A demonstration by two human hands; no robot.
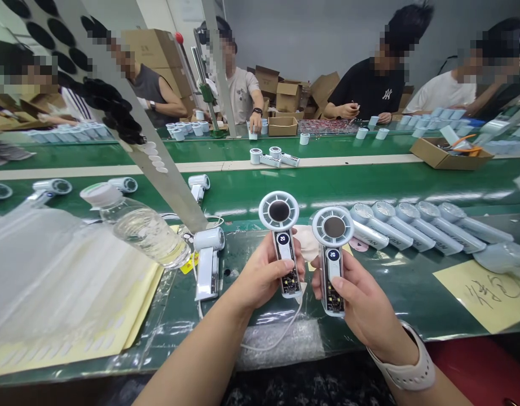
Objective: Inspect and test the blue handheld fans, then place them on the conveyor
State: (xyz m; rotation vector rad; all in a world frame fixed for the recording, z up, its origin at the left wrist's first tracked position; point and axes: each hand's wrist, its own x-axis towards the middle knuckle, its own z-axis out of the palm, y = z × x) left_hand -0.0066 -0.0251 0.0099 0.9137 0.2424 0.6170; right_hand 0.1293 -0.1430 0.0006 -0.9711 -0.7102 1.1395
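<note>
Nearest: white cable [290,329] across worktop [404,293]; possible snag from careless lowering. Left hand [260,273]: grip wrapped round left fan [283,251]; right hand [364,293]: grip wrapped round right fan [334,260], alongside. Circuitry [334,303] exposed; possible damage from hard pressing. Beyond, leftward: clear bottle [137,228], possible spill from knock. Farther: two loose fans [268,161], lying.

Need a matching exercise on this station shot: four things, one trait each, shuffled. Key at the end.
Things:
1. Held fans
2. Strap
3. Note
4. Bottle

Traits:
A. yellow, with handwriting
B. clear, capped
C. displays reading 20
D. pale, around the right wrist

Pairs: 1-C, 2-D, 3-A, 4-B
</note>
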